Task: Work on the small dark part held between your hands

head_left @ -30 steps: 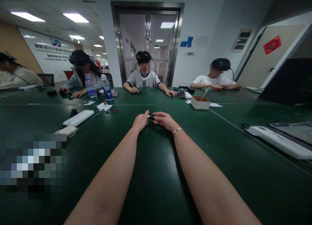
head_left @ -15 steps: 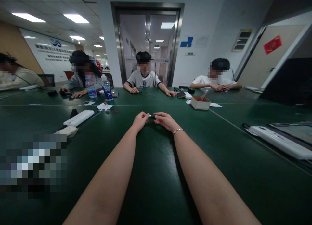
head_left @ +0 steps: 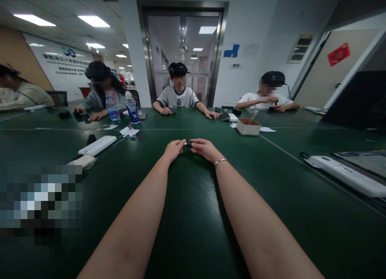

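Observation:
Both my arms stretch out over the dark green table [head_left: 187,214]. My left hand [head_left: 174,149] and my right hand [head_left: 204,148] meet at the middle of the table, fingers pinched on a small black object [head_left: 188,144] held between them. The object is short and dark with a pale tip toward the left hand; I cannot make out what it is. A thin bracelet [head_left: 220,161] circles my right wrist.
A white oblong case [head_left: 97,145] and a beige pouch [head_left: 81,162] lie left. A small cardboard box [head_left: 247,127] stands right of centre, two water bottles [head_left: 132,108] far left. White devices [head_left: 343,176] lie at the right edge. Several people sit along the far side.
My hands stay together on the small object, the left fingers shifting slightly. The person at the far right has raised a hand toward their face.

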A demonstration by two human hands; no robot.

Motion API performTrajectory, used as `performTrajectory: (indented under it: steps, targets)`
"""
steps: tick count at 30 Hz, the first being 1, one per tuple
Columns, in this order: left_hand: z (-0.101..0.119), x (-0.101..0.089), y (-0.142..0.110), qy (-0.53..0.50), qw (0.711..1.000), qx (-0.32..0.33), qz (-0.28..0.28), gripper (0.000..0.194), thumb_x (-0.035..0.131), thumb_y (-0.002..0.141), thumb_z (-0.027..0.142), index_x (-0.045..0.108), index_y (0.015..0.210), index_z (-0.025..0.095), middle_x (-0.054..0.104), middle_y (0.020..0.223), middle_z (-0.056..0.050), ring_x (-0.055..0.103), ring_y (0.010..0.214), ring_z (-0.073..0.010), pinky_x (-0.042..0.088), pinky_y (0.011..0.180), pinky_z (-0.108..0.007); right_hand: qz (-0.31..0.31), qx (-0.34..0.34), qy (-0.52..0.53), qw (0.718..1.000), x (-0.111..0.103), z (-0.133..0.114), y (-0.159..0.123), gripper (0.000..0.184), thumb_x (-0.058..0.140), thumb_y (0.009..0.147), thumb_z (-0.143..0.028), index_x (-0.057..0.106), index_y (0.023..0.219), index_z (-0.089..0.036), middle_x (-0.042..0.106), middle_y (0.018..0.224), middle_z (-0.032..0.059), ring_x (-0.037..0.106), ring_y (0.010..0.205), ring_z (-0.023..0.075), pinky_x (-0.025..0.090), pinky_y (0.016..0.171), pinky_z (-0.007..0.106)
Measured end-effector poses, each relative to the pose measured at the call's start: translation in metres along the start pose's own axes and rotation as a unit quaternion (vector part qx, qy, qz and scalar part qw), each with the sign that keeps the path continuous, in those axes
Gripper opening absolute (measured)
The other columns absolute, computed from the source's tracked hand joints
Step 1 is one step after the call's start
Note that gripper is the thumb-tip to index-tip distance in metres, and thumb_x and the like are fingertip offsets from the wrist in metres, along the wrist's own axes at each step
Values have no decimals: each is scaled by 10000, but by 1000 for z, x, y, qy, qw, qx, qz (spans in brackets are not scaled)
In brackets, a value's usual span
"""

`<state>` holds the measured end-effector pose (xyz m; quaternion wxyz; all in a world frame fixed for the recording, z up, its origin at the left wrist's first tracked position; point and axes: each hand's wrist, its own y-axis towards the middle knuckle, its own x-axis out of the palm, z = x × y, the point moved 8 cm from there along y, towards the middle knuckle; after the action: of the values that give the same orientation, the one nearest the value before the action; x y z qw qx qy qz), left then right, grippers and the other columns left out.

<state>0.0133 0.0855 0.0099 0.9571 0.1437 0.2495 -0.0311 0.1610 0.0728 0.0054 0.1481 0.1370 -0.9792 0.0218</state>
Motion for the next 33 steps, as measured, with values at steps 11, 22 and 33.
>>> performTrajectory:
  steps: [11, 22, 33]
  targets:
    - [0, 4, 0, -47, 999, -10, -14, 386, 475, 781, 539, 566, 679, 178, 619, 674, -18, 505, 567, -113, 379, 551, -244, 15, 7, 12, 1000, -1, -1, -1, 164, 640, 756, 2, 669, 881, -102, 671, 722, 50, 630, 546, 92, 551, 525, 180]
    - [15, 3, -3, -121, 991, 60, 9, 213, 631, 687, 201, 582, 893, 177, 567, 713, 19, 492, 575, -83, 404, 584, -224, 44, 8, -13, 999, -3, 1, 2, 179, 606, 853, -147, 588, 693, -70, 597, 533, 59, 547, 446, 71, 470, 433, 146]
    - [15, -3, -4, -145, 988, 23, 42, 204, 646, 700, 286, 604, 861, 168, 615, 772, -21, 553, 684, -116, 427, 626, -235, 35, 11, -22, 999, -2, 2, 3, 157, 616, 849, -156, 600, 722, -65, 592, 530, 50, 566, 463, 79, 486, 460, 153]
